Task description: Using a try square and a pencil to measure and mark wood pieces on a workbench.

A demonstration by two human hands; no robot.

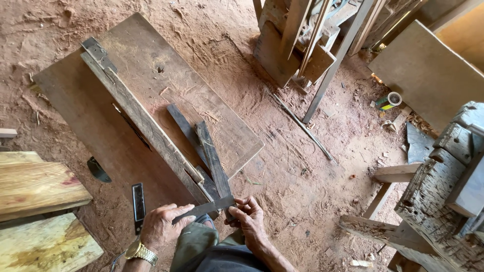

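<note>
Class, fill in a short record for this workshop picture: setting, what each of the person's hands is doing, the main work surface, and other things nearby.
Setting: dirt floor strewn with wood scraps
Left hand: wears a gold watch, grips a flat dark metal blade
Right hand: holds the blade's other end against a dark wooden slat
Work surface: low wooden table with a long batten across it
Nearby: tape roll, pale planks, weathered timber

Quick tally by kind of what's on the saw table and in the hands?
Fence rail: 1
Dark wood strips: 2
Flat metal blade, held by left hand and right hand: 1
Square at the table edge: 1
Total: 5
</note>
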